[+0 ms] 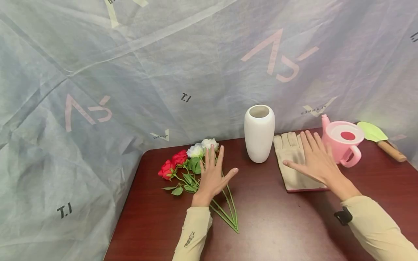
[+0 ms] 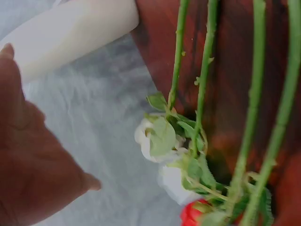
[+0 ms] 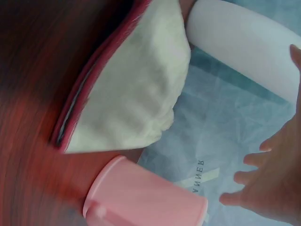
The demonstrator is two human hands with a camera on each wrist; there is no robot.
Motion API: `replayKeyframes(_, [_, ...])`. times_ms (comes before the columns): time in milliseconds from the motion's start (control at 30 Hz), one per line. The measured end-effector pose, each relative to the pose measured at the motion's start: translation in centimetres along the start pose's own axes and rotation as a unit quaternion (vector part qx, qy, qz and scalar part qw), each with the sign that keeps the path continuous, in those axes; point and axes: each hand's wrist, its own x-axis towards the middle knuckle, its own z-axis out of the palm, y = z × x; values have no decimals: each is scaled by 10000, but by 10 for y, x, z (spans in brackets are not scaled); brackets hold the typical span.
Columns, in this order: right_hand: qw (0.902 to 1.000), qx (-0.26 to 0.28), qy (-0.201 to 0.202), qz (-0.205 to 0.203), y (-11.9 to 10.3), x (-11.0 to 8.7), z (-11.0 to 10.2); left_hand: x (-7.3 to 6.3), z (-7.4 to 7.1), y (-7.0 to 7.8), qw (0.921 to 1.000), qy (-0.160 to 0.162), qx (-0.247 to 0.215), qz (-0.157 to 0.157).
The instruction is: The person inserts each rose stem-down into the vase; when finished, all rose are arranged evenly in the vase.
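My left hand (image 1: 213, 177), fingers spread, hovers over the stems of several artificial roses. Two red roses (image 1: 173, 165) and two white roses (image 1: 202, 148) lie with their heads toward the back left and their green stems (image 1: 232, 210) pointing to the front. My right hand (image 1: 315, 159) is spread too, above a cream work glove (image 1: 287, 152) with dark red cuff trim. Neither hand holds anything. Between the hands, farther back, a white vase (image 1: 259, 134) stands upright. In the right wrist view the glove (image 3: 136, 89) lies beside the pink watering can (image 3: 146, 197).
The pink watering can (image 1: 343, 141) stands at the right, its handle toward the front. Behind it lies a trowel with a light green blade (image 1: 372, 131) and wooden handle (image 1: 392, 151). A grey printed cloth (image 1: 147, 79) hangs along the back and left of the dark red table (image 1: 261, 224).
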Motion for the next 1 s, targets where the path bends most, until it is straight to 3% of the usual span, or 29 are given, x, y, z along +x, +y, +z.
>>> replayKeyframes(133, [9967, 754, -100, 287, -7, 7, -3, -17, -3, -17, 9978, -210, -550, -295])
replayKeyframes(233, [9903, 1313, -46, 445, -12, 14, -5, -33, -4, -34, 9958, -191, -797, -420])
replayKeyframes(400, [9786, 1931, -151, 693, -22, 23, -9, -61, -8, -59, 9902, 237, -1014, -932])
replayKeyframes(567, [9685, 2382, -103, 721, -32, 29, -12, -86, -10, -77, 9762, 833, -1212, -1594])
replayKeyframes(667, [9588, 2785, 82, 560, -36, 33, -11, -100, -11, -90, 9586, 1420, -1420, -2019])
replayKeyframes(767, [9518, 3027, 221, 441, -39, 37, -11, -111, -14, -100, 9302, 2020, -1644, -2585])
replayKeyframes(867, [9464, 3184, 244, 493, -42, 41, -11, -118, -16, -105, 9016, 2222, -1995, -3130])
replayKeyframes(1000, [9419, 3308, 206, 543, -46, 48, -11, -123, -14, -104, 8721, 2315, -2401, -3581])
